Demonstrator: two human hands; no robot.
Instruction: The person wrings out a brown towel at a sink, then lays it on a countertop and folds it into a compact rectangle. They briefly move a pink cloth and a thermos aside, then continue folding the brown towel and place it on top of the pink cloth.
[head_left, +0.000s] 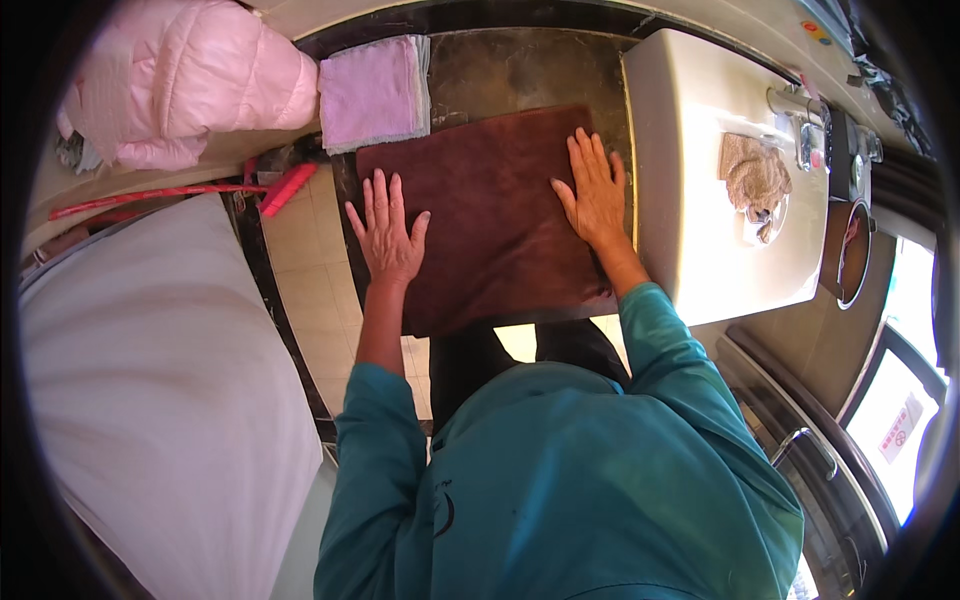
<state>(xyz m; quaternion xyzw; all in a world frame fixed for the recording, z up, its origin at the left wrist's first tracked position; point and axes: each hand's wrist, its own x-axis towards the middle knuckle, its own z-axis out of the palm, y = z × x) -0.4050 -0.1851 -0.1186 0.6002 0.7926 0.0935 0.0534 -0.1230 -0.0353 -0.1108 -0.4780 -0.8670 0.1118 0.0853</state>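
Note:
A dark brown cloth (487, 217) lies spread over a dark stone counter (525, 71), with a few creases near its front edge. My left hand (390, 229) rests flat on the cloth's left edge, fingers apart. On the upper right part of the cloth my right hand (596, 187) is pressed palm down, fingers also spread. Neither hand grips anything. Behind the cloth's left corner sits a stack of folded towels (369, 97), pinkish purple on top.
To the right stands a white basin (697, 270) with a faucet (799, 105) and a crumpled tan cloth (754, 172). A pink quilted jacket (232, 75) is at upper left, above a red broom (289, 189). A white-sheeted bed (165, 375) occupies the left side.

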